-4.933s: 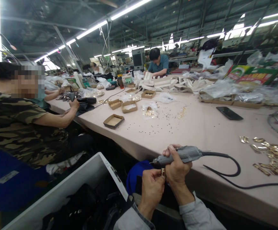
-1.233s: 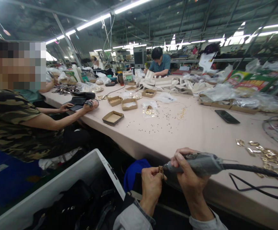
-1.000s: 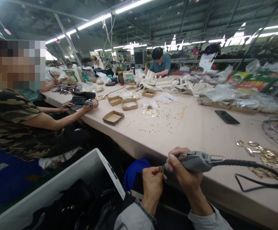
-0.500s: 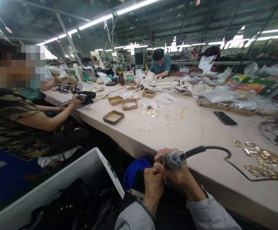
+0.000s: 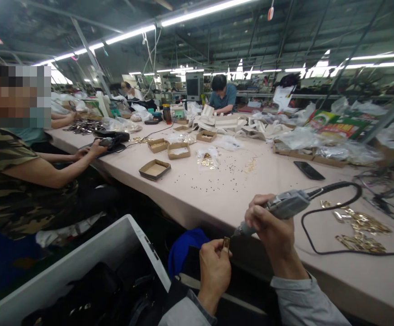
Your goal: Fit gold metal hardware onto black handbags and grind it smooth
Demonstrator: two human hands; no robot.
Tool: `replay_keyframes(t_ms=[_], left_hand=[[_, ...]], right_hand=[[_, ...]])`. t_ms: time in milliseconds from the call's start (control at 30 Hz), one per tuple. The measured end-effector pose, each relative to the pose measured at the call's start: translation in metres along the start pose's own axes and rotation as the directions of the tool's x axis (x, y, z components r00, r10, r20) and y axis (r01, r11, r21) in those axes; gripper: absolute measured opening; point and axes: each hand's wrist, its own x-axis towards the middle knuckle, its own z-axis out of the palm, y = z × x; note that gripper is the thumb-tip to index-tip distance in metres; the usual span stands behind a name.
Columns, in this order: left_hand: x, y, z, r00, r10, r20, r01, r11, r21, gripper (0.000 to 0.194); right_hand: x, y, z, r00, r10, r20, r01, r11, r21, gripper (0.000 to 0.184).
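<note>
My left hand (image 5: 214, 268) is closed in a pinch on a small gold metal fitting (image 5: 226, 243), held below the table's near edge. My right hand (image 5: 271, 228) is wrapped round a grey corded rotary tool (image 5: 287, 204). The tool slopes down to the left and its tip sits right at the fitting. Its black cord (image 5: 329, 217) loops over the table to the right. A heap of similar gold fittings (image 5: 361, 228) lies on the table right of my hand.
A long pinkish table (image 5: 268, 185) carries cardboard trays (image 5: 154, 169), scattered small parts and a black phone (image 5: 307, 170). A person in a camouflage shirt (image 5: 13, 181) sits at the left, another (image 5: 222, 95) at the far end. A white bin (image 5: 91, 267) stands at lower left.
My right hand has swung the rotary tool from pointing toward me to sloping up to the right, its tip back at the fitting. My left hand stays put, pinching the fitting.
</note>
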Motion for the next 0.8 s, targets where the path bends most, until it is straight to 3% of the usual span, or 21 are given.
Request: replay_keyframes(t_ms=[100, 200, 333, 567, 700, 800], left_hand=[[-0.002, -0.002, 0.001, 0.997, 0.071, -0.023, -0.067, 0.988, 0.138, 0.022], [-0.005, -0.006, 0.004, 0.963, 0.253, -0.096, -0.191, 0.886, 0.423, 0.018], [-0.007, -0.020, 0.017, 0.869, 0.475, -0.137, -0.245, 0.654, 0.716, 0.022], [-0.007, -0.034, 0.040, 0.774, 0.630, -0.069, -0.170, 0.311, 0.935, 0.027], [-0.003, -0.045, 0.043, 0.713, 0.697, -0.075, -0.157, 0.263, 0.952, 0.027], [0.007, -0.062, 0.044, 0.653, 0.746, -0.131, -0.150, 0.296, 0.943, 0.021]], right_hand=[[0.014, -0.004, 0.005, 0.970, -0.039, -0.241, 0.036, 0.999, -0.016, 0.019], [0.031, -0.008, 0.000, 0.927, -0.034, -0.375, 0.040, 0.999, 0.009, 0.025], [0.053, -0.012, -0.019, 0.900, -0.025, -0.435, 0.047, 0.998, 0.040, 0.030], [0.103, -0.012, -0.059, 0.843, -0.145, -0.518, 0.155, 0.988, -0.023, 0.021], [0.141, -0.009, -0.088, 0.778, -0.175, -0.603, 0.226, 0.974, 0.009, 0.025], [0.174, -0.002, -0.118, 0.695, -0.061, -0.716, 0.190, 0.976, 0.102, 0.030]])
